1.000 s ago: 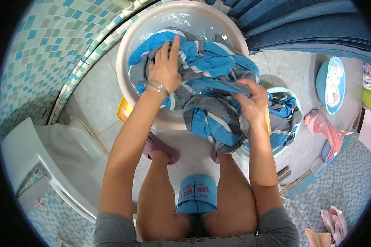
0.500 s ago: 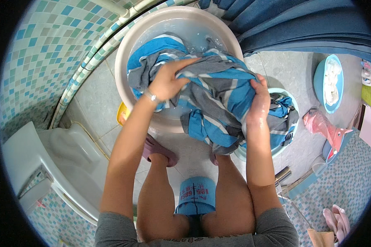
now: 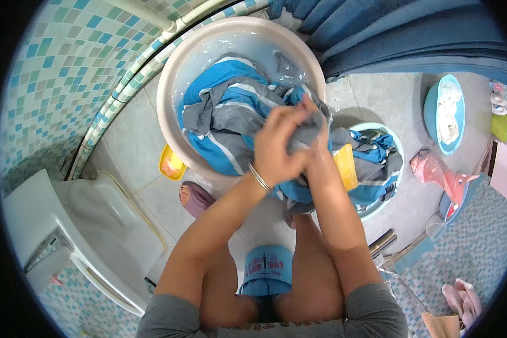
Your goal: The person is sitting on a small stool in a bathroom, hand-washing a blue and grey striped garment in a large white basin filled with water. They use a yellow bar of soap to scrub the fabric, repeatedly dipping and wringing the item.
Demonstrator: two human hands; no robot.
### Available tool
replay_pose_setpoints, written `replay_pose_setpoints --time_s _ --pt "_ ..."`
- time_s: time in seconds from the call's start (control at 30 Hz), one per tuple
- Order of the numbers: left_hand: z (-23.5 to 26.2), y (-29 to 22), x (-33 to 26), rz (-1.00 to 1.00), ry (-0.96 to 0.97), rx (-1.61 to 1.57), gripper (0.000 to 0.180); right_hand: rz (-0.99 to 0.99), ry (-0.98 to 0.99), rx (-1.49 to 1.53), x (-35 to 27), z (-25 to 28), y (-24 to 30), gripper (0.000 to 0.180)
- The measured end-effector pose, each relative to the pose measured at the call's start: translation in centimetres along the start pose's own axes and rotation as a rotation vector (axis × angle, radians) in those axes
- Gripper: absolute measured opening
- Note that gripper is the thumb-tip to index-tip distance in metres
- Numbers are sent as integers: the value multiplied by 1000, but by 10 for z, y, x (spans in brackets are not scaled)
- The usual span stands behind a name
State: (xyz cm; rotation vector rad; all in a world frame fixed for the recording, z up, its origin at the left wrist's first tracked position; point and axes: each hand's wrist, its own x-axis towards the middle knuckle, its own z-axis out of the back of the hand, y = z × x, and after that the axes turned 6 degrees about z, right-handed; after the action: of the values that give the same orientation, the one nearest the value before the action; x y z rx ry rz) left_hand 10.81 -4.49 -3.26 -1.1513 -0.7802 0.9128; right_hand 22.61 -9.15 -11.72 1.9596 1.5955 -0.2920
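Observation:
A large, wet blue, grey and white striped cloth (image 3: 231, 107) lies bunched in the wide pale basin (image 3: 164, 112) of cloudy water, and part of it hangs over the near rim. My left hand (image 3: 279, 146) is over the cloth with thumb and fingers spread, slightly blurred. Against it, my right hand (image 3: 318, 135) is curled round a grey fold of the cloth; its fingers are partly hidden. A bracelet (image 3: 259, 177) circles my left wrist. Beside my right forearm, a yellow flat-sided object (image 3: 346, 167) lies by a teal tub (image 3: 401, 186) of similar striped cloth.
A yellow dish (image 3: 172, 163) with something orange in it sits on the floor left of the basin. At right stand a blue tub (image 3: 434, 115) of white cloth and a pink bag (image 3: 442, 174). A blue curtain (image 3: 411, 39) hangs beyond; a squat toilet (image 3: 107, 208) is at left.
My left hand has moved right and nearer, and my right hand has moved left, so they now meet. The cloth held out to the right has dropped back, uncovering the yellow object.

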Motion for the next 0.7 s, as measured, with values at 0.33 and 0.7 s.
replay_pose_setpoints --time_s 0.33,0.7 --pt "-3 -9 -7 -21 42 162 9 132 -316 -629 -11 -37 -11 27" --pt "-5 2 -11 -26 -8 261 19 187 -257 -777 -14 -44 -22 36"
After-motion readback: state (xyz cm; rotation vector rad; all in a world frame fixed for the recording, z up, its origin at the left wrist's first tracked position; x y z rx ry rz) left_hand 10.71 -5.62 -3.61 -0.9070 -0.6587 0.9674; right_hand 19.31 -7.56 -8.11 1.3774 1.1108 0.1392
